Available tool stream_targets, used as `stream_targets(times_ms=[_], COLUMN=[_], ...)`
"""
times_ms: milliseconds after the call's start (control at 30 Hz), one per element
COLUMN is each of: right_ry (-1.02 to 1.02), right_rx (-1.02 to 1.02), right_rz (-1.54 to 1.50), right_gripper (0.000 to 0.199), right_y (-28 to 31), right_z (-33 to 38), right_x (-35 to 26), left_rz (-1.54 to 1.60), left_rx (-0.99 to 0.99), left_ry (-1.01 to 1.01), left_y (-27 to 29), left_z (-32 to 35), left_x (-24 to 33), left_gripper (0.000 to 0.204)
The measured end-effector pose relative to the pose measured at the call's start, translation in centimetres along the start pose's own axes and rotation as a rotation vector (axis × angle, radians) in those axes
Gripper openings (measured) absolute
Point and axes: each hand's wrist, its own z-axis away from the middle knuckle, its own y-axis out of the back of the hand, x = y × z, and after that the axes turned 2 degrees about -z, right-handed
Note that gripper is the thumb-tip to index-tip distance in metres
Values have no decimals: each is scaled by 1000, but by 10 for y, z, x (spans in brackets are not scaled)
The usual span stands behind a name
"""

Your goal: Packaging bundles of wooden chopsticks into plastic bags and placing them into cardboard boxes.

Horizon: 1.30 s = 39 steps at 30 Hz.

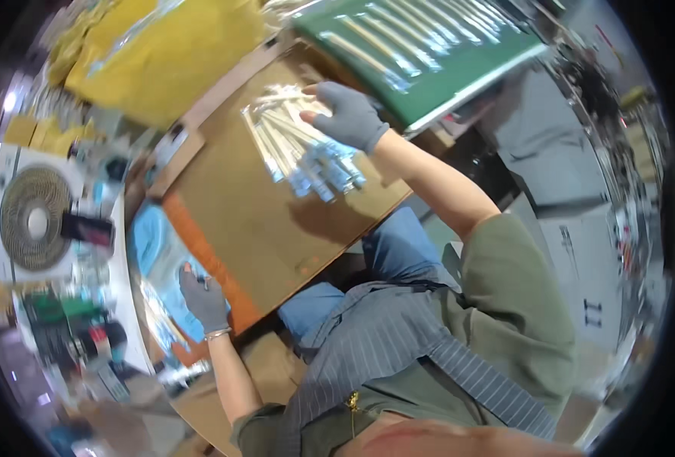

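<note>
My right hand (349, 118), in a grey glove with bare fingertips, is at the far edge of a loose pile of slim cream-coloured sticks with blue ends (299, 141), each in a clear wrapper. Its thumb and fingers are apart, and I see no stick gripped between them. The pile lies fanned out on a brown board (253, 221). At the lower left, my left hand (204, 299) wears a matching glove. It rests over a light blue plastic bag (154, 242), fingers stretched out; clear-wrapped pieces show beside it. Blur hides finer detail.
A green conveyor belt (451, 76) with a row of wrapped sticks runs at the back right. Yellow sacks (177, 61) fill the back left. A white fan (36, 221) and a phone (87, 228) stand at left. Grey cartons (581, 266) are stacked at right.
</note>
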Motion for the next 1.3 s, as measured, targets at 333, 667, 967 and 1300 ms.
stream_targets(times_ms=[333, 667, 967, 1300], right_ry=[20, -365, -354, -314], right_rx=[371, 462, 479, 506], right_rz=[490, 592, 578, 745], right_gripper=[59, 90, 90, 88], right_y=[160, 163, 156, 168], right_z=[18, 28, 30, 31], right_x=[79, 137, 145, 146], left_rz=[29, 10, 25, 80], left_rx=[9, 381, 9, 31], left_ry=[-212, -472, -192, -208], left_y=[-178, -197, -197, -171], left_z=[-99, -111, -106, -103], left_x=[140, 121, 108, 142], left_gripper=[55, 44, 54, 55])
